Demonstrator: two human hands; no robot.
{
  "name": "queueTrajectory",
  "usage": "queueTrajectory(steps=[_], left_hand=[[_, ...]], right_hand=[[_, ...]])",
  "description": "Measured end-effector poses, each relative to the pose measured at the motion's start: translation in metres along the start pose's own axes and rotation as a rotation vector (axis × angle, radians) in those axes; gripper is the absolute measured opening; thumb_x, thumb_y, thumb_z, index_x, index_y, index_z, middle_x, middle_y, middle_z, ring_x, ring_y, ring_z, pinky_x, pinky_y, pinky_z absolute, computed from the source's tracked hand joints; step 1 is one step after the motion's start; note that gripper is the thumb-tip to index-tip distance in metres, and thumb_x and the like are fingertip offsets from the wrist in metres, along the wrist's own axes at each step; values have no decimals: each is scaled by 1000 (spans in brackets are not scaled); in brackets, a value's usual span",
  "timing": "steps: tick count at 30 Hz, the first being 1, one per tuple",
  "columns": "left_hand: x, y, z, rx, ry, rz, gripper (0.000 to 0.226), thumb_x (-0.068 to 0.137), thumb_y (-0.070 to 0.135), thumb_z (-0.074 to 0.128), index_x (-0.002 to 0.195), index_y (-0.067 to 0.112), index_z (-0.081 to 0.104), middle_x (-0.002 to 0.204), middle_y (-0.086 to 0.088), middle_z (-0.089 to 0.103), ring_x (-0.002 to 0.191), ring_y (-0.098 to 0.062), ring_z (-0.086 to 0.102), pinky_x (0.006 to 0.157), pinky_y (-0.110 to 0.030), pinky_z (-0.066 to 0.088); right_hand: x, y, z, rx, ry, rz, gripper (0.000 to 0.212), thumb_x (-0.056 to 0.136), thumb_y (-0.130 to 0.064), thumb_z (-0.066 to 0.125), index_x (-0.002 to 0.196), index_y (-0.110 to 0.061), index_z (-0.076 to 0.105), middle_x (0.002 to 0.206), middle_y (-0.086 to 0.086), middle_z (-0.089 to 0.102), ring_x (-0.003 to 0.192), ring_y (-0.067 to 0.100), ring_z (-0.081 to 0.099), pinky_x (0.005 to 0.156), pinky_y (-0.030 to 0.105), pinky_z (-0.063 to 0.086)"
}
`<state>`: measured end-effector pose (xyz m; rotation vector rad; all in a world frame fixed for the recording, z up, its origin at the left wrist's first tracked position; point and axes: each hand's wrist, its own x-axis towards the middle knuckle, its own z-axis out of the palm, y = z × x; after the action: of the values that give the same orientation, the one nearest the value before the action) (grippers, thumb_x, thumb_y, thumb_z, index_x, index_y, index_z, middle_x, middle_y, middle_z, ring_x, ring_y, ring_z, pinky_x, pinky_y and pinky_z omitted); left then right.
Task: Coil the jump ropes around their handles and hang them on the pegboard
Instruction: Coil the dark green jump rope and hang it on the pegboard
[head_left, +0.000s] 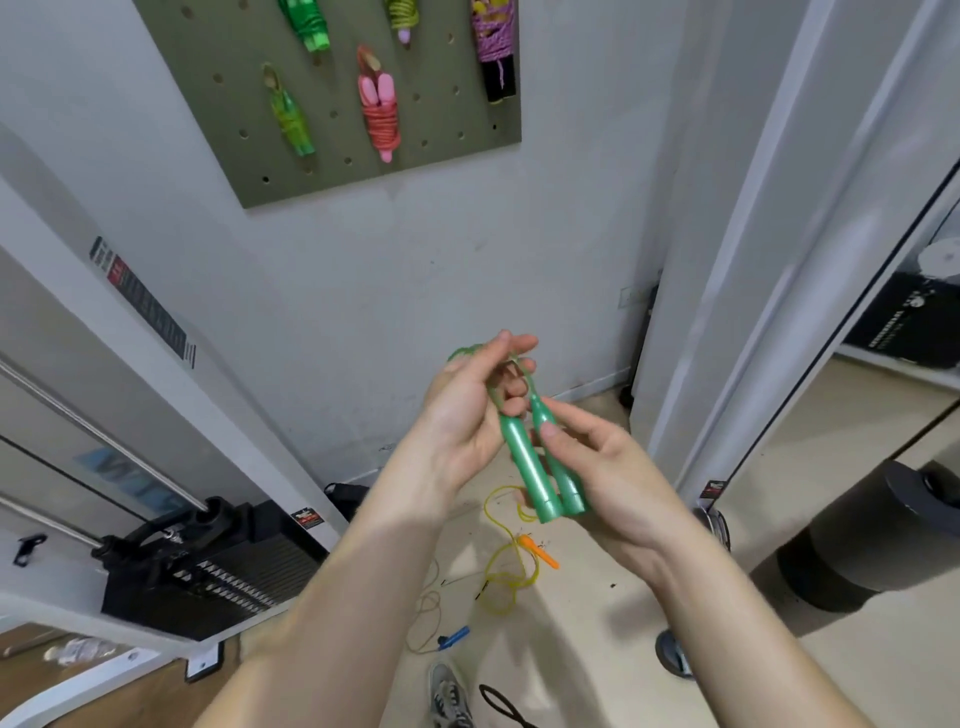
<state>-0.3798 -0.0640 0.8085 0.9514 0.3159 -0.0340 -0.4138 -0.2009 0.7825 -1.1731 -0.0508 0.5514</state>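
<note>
1. The two green handles (540, 467) lie side by side, gripped mid-length between the right hand's (608, 467) thumb and curled fingers.
2. The left hand (467, 410) curls round the green rope (462, 353) just above the handle tops.
3. The handles look light, stiff and slick. The thin cord seems springy, so winding likely needs tension close to the fingertips.

The left hand (467, 415) and right hand (608, 467) are bare, as are both forearms (363, 597) up to the frame edge. One shoe (448, 696) is a grey mesh sneaker with grey laces. The second shoe (674, 656), partly hidden, shows grey.
</note>
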Motion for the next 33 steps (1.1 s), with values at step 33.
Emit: queueTrajectory(steps=[33], left_hand=[[94,183,-81,480,-634,208,59,61,54,81,105,15,74,69,-3,57,61,-15,42,55,-20,43]], right_hand=[[147,-106,89,1,-606,175,36,76,-27,78,103,-8,66,61,-2,42,37,-4,33,31,7,21]])
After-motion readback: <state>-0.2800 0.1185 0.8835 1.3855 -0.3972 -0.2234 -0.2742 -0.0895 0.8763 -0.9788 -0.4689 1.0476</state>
